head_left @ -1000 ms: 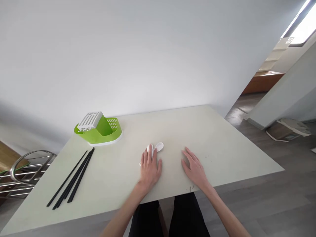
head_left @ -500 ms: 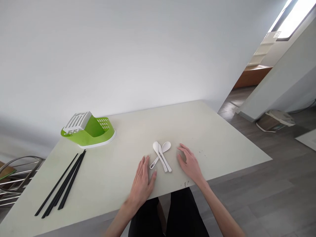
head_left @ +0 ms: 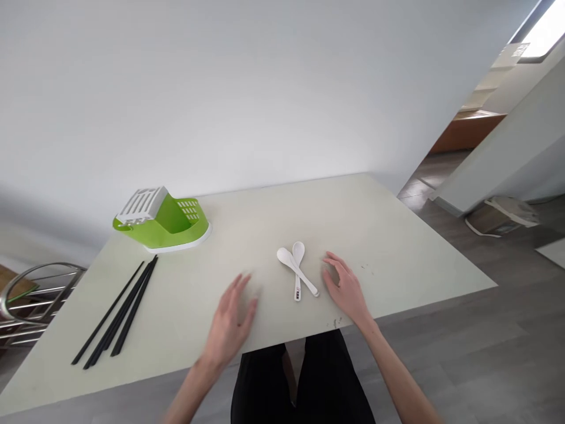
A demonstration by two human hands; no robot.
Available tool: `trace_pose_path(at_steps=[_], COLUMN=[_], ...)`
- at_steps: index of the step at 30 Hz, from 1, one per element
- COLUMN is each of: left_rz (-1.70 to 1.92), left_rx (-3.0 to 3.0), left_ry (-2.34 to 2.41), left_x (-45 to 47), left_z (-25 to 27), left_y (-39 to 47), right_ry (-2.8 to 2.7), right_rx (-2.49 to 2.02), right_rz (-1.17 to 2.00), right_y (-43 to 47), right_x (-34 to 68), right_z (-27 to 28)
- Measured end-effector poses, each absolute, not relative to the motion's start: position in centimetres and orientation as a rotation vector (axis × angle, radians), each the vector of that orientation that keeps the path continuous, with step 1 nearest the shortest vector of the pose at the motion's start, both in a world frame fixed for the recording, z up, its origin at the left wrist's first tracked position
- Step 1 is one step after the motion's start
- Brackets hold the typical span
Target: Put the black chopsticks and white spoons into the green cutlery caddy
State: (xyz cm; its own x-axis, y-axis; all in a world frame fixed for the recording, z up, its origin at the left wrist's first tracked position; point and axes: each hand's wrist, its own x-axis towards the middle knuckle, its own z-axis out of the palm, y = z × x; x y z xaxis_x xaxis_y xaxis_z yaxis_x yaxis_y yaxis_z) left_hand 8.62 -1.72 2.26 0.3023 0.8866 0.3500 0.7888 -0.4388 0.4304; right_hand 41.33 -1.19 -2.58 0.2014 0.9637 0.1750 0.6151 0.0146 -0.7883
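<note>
On the table [head_left: 375,218], crossed spoons [head_left: 298,271] lie right of the chopsticks [head_left: 119,315] (the caddy [head_left: 165,237] stands far left, beyond these).

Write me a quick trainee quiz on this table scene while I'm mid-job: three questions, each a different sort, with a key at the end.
1. Which is nearer the white spoons, the left hand or the right hand?
2. True or false: the black chopsticks lie on the table, outside the green holder.
3. How are the spoons arranged?
A) end to end
B) crossed over each other
C) standing upright

Key: 1. The right hand. 2. True. 3. B.
</note>
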Motion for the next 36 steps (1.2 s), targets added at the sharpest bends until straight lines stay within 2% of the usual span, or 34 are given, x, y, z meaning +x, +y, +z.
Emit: trace_pose_path(at_steps=[5,8,15,26,36], left_rz=[0.983,0.945,0.344,0.260,0.355], left_rx=[2.389,2.330,2.188,2.401,2.563], left_ry=[1.920,2.180,2.091,2.016,1.858], left_x=[-3.2,-10.4,-20.2,-14.2,-1.4], left_z=[5.9,7.3,5.5,0.9,-0.4], left_y=[0.8,1.8,1.4,1.2,0.5], right_ry=[-1.485,-1.478,-1.477,-1.526,-1.606], right_rx=[-1.702,-1.710,-1.730,-1.757,-1.699], right_rz=[0.552,0.560,0.559,0.535,0.500], right_y=[-1.5,-1.7,-1.8,-2.0,-2.3], right_x=[41.2,41.3,41.3,41.3,40.1], right_z=[-2.5,-2.4,-2.8,-2.9,-2.6])
